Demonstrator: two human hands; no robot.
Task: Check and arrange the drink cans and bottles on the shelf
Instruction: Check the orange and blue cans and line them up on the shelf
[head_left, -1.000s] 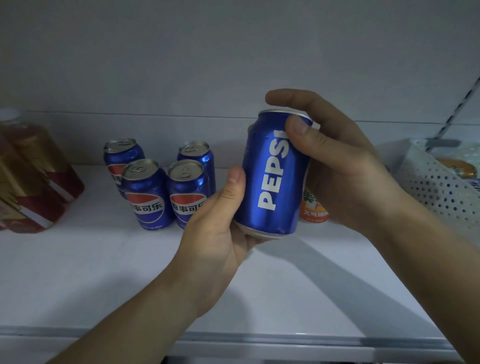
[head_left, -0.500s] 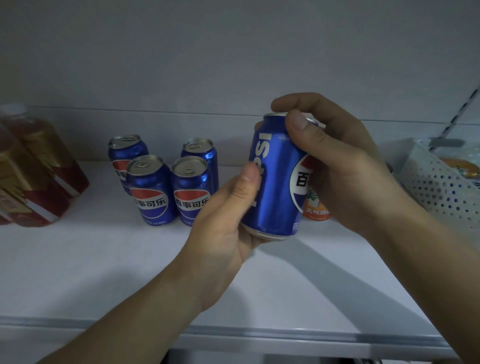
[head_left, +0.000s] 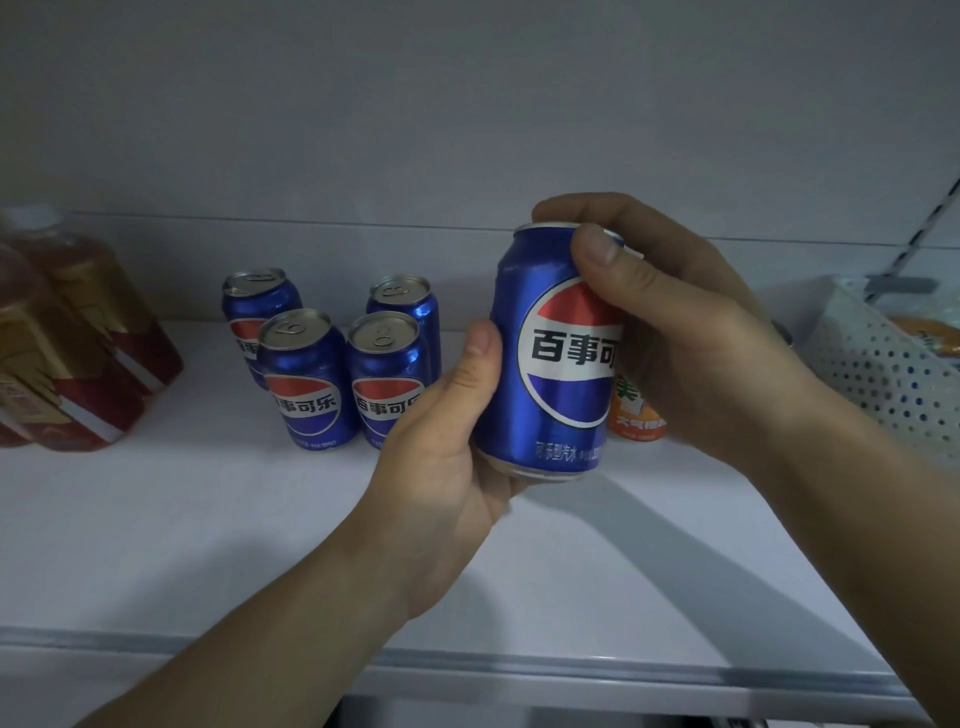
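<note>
While the blue can (head_left: 550, 353) is held upright in the air above the white shelf (head_left: 208, 519), both hands are wrapped on it: the left hand (head_left: 447, 431) cups the base and lower left side with its thumb lying up the wall, and the right hand (head_left: 670, 332) curls over the rim, thumb pressed on the upper front and fingers passing behind the top. The round logo faces the person. From the held can, a block of four more blue cans (head_left: 332, 358) stands at about nine o'clock, upright and close together, logos forward. A pack of reddish bottles (head_left: 72, 353) sits farther out the same way at the shelf's left end. At three o'clock, just behind the right hand, an orange can (head_left: 636, 415) peeks out, and beyond it stands a white perforated basket (head_left: 883, 374). I would judge the can stiff enough if it is full and sealed, though the thin wall will dent under a hard squeeze, and a faint crease seems to show near the shoulder. The painted metal looks smooth and could slip if damp. Whether it is full I cannot tell, so its weight is a guess. The safest hold is around the middle of the body, or bottom and rim together as now, keeping it upright when it joins the group.
</note>
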